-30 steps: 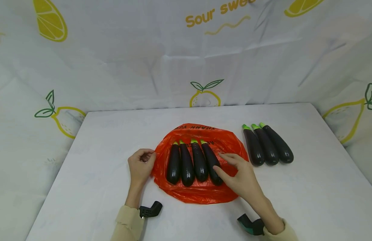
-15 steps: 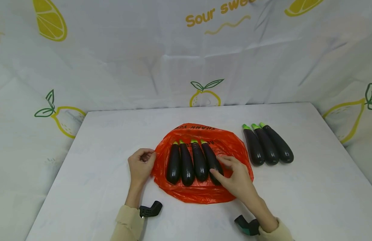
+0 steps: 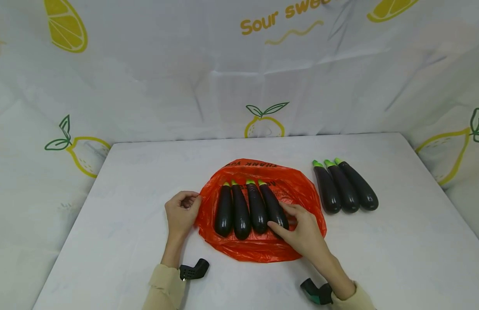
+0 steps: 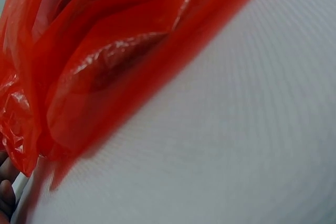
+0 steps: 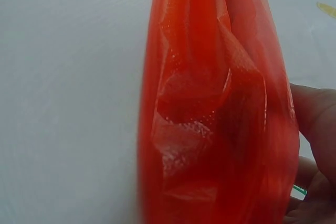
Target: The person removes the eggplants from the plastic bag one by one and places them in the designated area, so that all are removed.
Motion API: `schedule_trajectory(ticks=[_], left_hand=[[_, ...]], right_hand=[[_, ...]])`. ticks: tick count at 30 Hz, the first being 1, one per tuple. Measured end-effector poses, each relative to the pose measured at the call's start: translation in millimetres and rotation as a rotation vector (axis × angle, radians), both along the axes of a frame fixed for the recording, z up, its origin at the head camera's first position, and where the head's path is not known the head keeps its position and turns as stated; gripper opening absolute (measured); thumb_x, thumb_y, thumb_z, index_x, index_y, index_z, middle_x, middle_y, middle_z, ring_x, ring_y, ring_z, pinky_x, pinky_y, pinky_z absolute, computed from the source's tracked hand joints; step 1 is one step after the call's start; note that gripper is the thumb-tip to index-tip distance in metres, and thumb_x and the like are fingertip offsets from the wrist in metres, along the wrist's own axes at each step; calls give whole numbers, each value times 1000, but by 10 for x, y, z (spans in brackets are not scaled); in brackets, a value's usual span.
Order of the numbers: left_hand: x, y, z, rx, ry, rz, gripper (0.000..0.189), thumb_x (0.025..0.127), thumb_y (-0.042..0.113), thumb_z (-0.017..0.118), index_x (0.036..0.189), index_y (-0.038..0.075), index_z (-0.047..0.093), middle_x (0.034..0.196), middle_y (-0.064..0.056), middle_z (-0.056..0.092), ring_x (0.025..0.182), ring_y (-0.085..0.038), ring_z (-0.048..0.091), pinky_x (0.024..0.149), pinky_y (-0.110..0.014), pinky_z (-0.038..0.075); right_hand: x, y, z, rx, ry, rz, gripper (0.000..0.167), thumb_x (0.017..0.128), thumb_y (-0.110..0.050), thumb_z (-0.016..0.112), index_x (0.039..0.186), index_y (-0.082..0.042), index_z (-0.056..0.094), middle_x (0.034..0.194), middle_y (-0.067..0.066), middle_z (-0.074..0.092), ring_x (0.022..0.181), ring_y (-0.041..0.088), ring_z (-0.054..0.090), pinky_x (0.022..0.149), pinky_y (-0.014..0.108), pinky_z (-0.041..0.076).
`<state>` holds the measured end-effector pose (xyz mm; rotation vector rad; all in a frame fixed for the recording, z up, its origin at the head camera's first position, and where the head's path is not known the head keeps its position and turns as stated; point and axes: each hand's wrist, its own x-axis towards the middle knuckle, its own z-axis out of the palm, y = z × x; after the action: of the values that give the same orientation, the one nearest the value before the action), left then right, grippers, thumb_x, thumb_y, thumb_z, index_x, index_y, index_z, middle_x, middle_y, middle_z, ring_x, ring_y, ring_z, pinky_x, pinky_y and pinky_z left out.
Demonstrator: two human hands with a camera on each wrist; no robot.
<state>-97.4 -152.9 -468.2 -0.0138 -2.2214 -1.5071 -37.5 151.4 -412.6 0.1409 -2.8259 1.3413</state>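
Several dark purple eggplants with green tips lie side by side in the open mouth of a red plastic bag. My left hand pinches the bag's left edge between thumb and fingers. My right hand reaches over the bag's right side and grips the rightmost eggplant there near its thick end, thumb on the left and fingers on the right. In the right wrist view, folds of the bag hide the eggplant, and part of the right hand shows at the edge. The left wrist view shows mostly the bag.
Three more eggplants lie together on the white table, right of the bag. A white cloth printed with lemons hangs behind the table. Both wrists carry small black devices, the left device lying close to the tabletop.
My right hand has moved slightly left and down, its thumb and fingers coming round the rightmost eggplant in the bag. The left hand stays at the bag's edge.
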Motion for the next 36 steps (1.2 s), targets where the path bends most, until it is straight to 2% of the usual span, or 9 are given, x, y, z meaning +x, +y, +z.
schedule_trajectory(ticks=[7, 13, 19, 25, 30, 36], left_hand=[[2, -5, 2, 0, -1, -1, 4, 85, 3, 72, 85, 1, 76, 71, -14, 69, 63, -3, 53, 59, -12, 45], [1, -9, 1, -5, -2, -1, 4, 85, 2, 72, 85, 1, 76, 72, -14, 69, 63, -3, 53, 59, -12, 46], [1, -11, -1, -3, -2, -1, 4, 85, 2, 72, 85, 1, 76, 72, -14, 69, 63, -3, 53, 60, -12, 45], [-3, -12, -8, -9, 3, 2, 4, 84, 2, 72, 85, 1, 76, 72, -14, 69, 63, -3, 53, 60, -12, 45], [0, -10, -4, -16, 2, 1, 5, 85, 2, 72, 85, 0, 76, 72, -14, 69, 63, -3, 53, 60, -12, 45], [-3, -8, 2, -14, 6, -3, 5, 86, 2, 71, 85, 0, 76, 72, -15, 69, 63, -2, 52, 59, -12, 45]], right_hand=[[2, 2, 4, 7, 20, 5, 58, 82, -13, 85, 133, 4, 64, 118, 19, 72, 92, 25, 73, 76, 36, 63], [2, 17, 22, 52, 23, -36, 57, 81, -13, 84, 133, 3, 65, 116, 18, 73, 87, 22, 68, 71, 32, 62], [3, 15, 36, 102, 17, -45, 59, 81, -15, 84, 134, 2, 64, 119, 20, 71, 94, 25, 66, 74, 36, 62], [4, 8, 47, 106, -14, -45, 64, 79, -22, 87, 134, 2, 64, 120, 19, 68, 88, 22, 59, 69, 24, 53], [11, 7, 47, 100, -22, -66, 60, 79, -19, 87, 132, 1, 67, 115, 18, 66, 87, 21, 58, 70, 24, 51], [19, 13, 40, 81, 21, -90, 55, 78, -13, 85, 129, 1, 69, 110, 16, 67, 85, 22, 56, 65, 21, 49]])
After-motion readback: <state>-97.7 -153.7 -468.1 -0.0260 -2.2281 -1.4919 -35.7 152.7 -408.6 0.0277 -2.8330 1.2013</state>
